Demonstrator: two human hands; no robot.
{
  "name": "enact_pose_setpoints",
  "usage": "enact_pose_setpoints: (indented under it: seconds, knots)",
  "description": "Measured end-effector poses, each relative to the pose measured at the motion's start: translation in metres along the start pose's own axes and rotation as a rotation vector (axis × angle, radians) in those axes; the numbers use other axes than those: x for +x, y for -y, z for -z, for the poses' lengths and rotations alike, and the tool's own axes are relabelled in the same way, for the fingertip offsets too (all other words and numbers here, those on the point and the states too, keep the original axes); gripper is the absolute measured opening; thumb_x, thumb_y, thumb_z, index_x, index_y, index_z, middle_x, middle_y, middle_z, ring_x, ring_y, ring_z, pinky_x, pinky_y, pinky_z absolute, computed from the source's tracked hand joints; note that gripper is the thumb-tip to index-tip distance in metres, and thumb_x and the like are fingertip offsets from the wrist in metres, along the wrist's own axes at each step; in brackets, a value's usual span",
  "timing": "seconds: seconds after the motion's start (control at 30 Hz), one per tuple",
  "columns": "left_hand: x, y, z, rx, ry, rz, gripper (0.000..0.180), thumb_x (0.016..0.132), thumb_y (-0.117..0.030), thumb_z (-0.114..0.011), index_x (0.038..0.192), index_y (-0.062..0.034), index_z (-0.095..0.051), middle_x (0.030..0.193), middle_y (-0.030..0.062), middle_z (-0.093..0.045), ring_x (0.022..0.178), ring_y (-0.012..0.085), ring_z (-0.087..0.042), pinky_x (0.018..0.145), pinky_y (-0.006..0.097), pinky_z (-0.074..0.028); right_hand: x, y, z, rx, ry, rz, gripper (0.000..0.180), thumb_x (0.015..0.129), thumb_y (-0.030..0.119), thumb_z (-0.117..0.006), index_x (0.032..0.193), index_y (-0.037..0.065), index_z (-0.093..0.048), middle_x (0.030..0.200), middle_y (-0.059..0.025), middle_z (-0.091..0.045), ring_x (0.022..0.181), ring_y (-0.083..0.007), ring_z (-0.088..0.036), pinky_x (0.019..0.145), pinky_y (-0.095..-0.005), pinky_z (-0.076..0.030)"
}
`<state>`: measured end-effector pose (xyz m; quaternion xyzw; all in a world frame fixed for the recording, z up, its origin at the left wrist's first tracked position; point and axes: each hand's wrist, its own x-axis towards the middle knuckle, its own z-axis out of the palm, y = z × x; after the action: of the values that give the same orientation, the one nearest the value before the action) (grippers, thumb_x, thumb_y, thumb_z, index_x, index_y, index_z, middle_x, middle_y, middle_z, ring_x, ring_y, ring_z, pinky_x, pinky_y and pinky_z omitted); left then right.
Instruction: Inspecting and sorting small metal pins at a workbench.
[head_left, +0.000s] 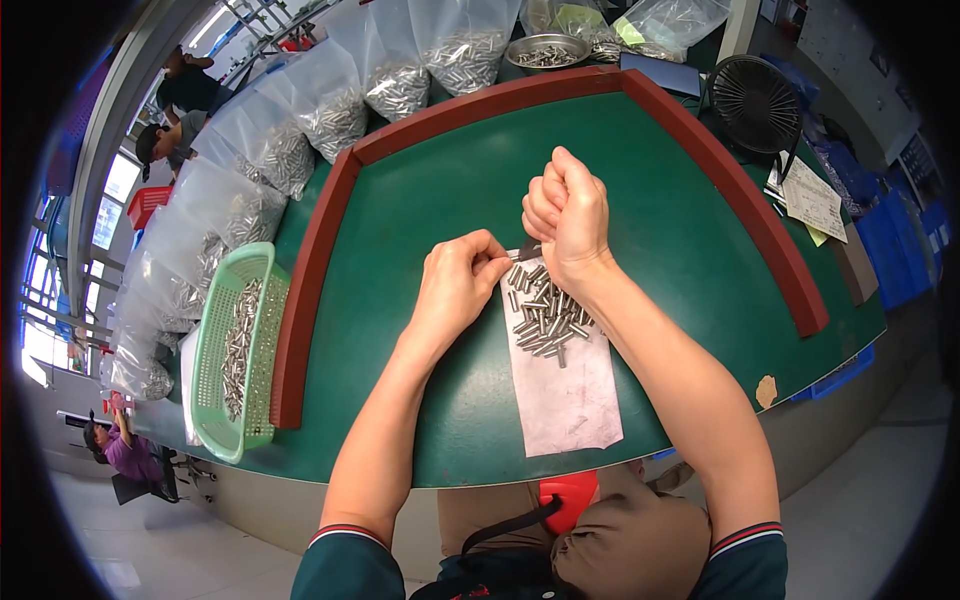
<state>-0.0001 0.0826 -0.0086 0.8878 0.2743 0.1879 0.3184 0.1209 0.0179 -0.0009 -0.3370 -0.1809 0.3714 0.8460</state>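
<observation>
We judge work unfinished: loose pins (545,318) mid-frame, left hand (460,278) apparently pinching a metal piece (514,254), right hand (570,215) fisted, seemingly round a dark tool (528,250).

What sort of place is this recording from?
Probably a factory workshop: bags of small metal pins line the green table, more pins fill a basket, and other people work in the background.

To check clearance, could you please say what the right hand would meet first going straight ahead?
The right hand would probably meet the far red-brown rail, though the hand's height is unclear.
</observation>
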Motion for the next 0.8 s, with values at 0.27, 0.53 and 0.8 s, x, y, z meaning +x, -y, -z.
enact_pose_setpoints:
  seconds: [0.27, 0.53, 0.8]
  knots:
    - [0.002, -0.001, 0.000, -0.012, 0.013, -0.003, 0.010, 0.070, -0.006, -0.063, 0.071, 0.0031, -0.059, 0.055, 0.0129, -0.053, 0.049, 0.0202, -0.052, 0.051, 0.032, -0.041, -0.001, -0.005, -0.008, -0.044, -0.029, 0.026, 0.042, 0.089, 0.026, -0.036, 0.050, 0.013, -0.024, 0.040, 0.0022, -0.024, 0.036, -0.0068, -0.015, 0.034, -0.0246, -0.012]
    - [0.002, 0.003, -0.003, -0.034, -0.012, -0.036, 0.011, 0.071, -0.005, -0.063, 0.069, 0.0039, -0.057, 0.050, 0.0042, -0.045, 0.047, 0.0098, -0.040, 0.046, 0.027, -0.035, 0.000, -0.009, -0.011, -0.096, -0.031, 0.064, 0.043, 0.089, 0.027, -0.037, 0.051, 0.013, -0.024, 0.041, 0.0027, -0.023, 0.036, -0.0068, -0.015, 0.035, -0.0245, -0.012]
    - [0.008, 0.017, 0.011, -1.432, 0.335, 0.199, 0.011, 0.083, -0.014, -0.059, 0.086, -0.0066, -0.051, 0.080, 0.0027, -0.051, 0.055, 0.0045, -0.032, 0.048, 0.017, -0.030, 0.026, 0.039, 0.053, 0.446, -0.126, -0.136, 0.041, 0.086, 0.024, -0.036, 0.048, 0.016, -0.023, 0.042, 0.0028, -0.016, 0.035, -0.0107, -0.012, 0.035, -0.0256, -0.014]
